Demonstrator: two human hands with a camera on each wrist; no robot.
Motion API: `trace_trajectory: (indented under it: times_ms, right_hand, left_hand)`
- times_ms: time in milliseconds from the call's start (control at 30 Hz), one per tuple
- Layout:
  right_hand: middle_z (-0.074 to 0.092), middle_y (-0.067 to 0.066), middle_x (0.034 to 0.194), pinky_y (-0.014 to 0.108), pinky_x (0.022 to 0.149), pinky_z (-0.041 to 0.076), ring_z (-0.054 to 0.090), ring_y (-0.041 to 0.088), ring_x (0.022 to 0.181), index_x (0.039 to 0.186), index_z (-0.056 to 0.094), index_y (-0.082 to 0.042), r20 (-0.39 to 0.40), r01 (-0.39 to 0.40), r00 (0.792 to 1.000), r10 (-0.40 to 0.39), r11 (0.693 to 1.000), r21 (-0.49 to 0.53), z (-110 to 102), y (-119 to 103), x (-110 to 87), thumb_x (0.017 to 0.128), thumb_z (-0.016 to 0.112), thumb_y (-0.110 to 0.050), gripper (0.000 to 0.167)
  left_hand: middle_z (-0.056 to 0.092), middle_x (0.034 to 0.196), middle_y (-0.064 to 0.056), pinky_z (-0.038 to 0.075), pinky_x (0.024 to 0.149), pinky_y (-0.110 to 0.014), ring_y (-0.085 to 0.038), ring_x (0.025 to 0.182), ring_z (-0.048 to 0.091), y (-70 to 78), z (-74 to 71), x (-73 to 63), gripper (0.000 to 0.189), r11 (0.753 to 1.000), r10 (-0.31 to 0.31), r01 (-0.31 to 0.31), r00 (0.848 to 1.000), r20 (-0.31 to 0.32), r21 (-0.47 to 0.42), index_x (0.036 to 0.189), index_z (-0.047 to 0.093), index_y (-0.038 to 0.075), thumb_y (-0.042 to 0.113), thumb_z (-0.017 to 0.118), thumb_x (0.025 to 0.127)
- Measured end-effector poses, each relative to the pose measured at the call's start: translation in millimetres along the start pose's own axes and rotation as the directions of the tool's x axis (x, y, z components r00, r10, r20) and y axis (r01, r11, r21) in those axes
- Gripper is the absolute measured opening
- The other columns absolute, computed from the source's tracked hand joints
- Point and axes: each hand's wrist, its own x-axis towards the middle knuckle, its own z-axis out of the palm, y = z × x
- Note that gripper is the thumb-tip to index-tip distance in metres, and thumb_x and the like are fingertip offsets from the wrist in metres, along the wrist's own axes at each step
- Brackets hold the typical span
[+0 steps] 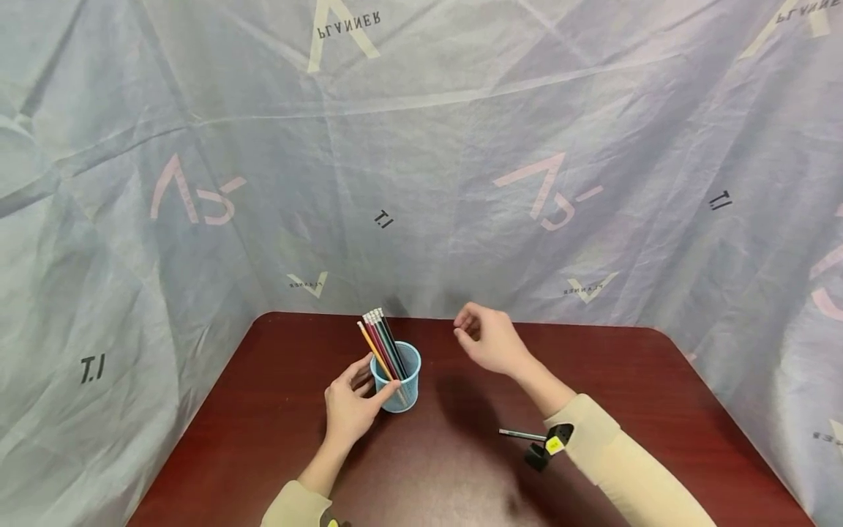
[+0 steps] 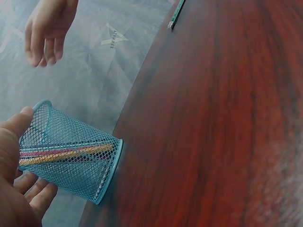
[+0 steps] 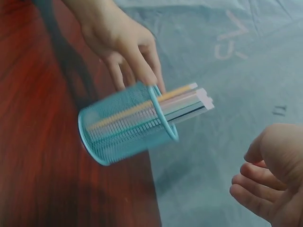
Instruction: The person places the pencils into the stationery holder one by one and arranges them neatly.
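Note:
A light blue mesh pencil cup (image 1: 410,395) stands on the table, and several pencils (image 1: 384,345) lean in it, their pale ends above the rim. My left hand (image 1: 350,410) holds the cup from its left side, thumb at the near rim and fingers on the far side. In the left wrist view, yellow and pink pencils show through the mesh of the cup (image 2: 75,146). My right hand (image 1: 492,340) hovers to the right of the cup, fingers loosely curled and nothing in them. Below the right forearm lies a loose pencil (image 1: 516,434), partly hidden by the wrist camera.
The dark red wooden table (image 1: 448,468) has rounded far corners. A grey printed sheet (image 1: 435,183) hangs right behind its far edge and along both sides. A black wrist camera (image 1: 537,457) hangs under the right wrist.

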Motion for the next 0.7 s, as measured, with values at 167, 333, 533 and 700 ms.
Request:
trace_trajectory:
  times_ms: [167, 333, 533, 700]
  right_hand:
    - [0.071, -0.006, 0.085, 0.03, 0.07, 0.056, 0.067, 0.009, 0.076, 0.099, 0.071, -0.013, 0.021, -0.021, 1.0, 0.021, 0.999, -0.034, -24, 16, -13.0, 0.096, 0.074, -0.01, 0.005]
    - [0.07, -0.008, 0.086, 0.029, 0.071, 0.055, 0.067, 0.008, 0.079, 0.098, 0.07, -0.016, 0.064, -0.054, 0.996, 0.058, 0.997, -0.062, -38, 32, -32.2, 0.098, 0.073, -0.01, 0.007]
    - [0.07, -0.009, 0.084, 0.026, 0.066, 0.053, 0.064, 0.003, 0.075, 0.094, 0.07, -0.015, 0.094, -0.053, 0.994, 0.062, 0.995, -0.088, -49, 49, -56.3, 0.095, 0.075, -0.008, 0.009]
    - [0.069, -0.011, 0.081, 0.022, 0.061, 0.05, 0.061, -0.001, 0.07, 0.094, 0.07, -0.017, 0.101, -0.055, 0.993, 0.064, 0.994, -0.09, -55, 58, -73.6, 0.094, 0.075, -0.005, 0.013]
  left_hand:
    - [0.078, 0.122, -0.018, 0.064, 0.094, -0.044, -0.034, 0.113, 0.077, -0.9, 0.7, 1.6, 0.072, 1.0, 0.001, -0.001, 1.0, 0.002, 0.0, 0.135, 0.073, 0.006, 0.02, 0.102, 0.071]
    - [0.078, 0.121, -0.021, 0.065, 0.094, -0.045, -0.035, 0.112, 0.077, -2.4, 1.7, 1.0, 0.072, 1.0, 0.005, -0.005, 1.0, -0.001, -0.014, 0.135, 0.073, 0.005, 0.02, 0.102, 0.071]
    - [0.078, 0.12, -0.019, 0.065, 0.093, -0.045, -0.033, 0.111, 0.078, -3.3, 1.7, 1.5, 0.072, 1.0, 0.007, -0.007, 1.0, -0.004, -0.022, 0.134, 0.073, 0.005, 0.02, 0.102, 0.071]
    - [0.078, 0.121, -0.02, 0.065, 0.094, -0.045, -0.034, 0.111, 0.078, -3.4, 0.7, 2.0, 0.072, 1.0, 0.004, -0.004, 1.0, 0.002, -0.023, 0.135, 0.073, 0.005, 0.02, 0.102, 0.071]
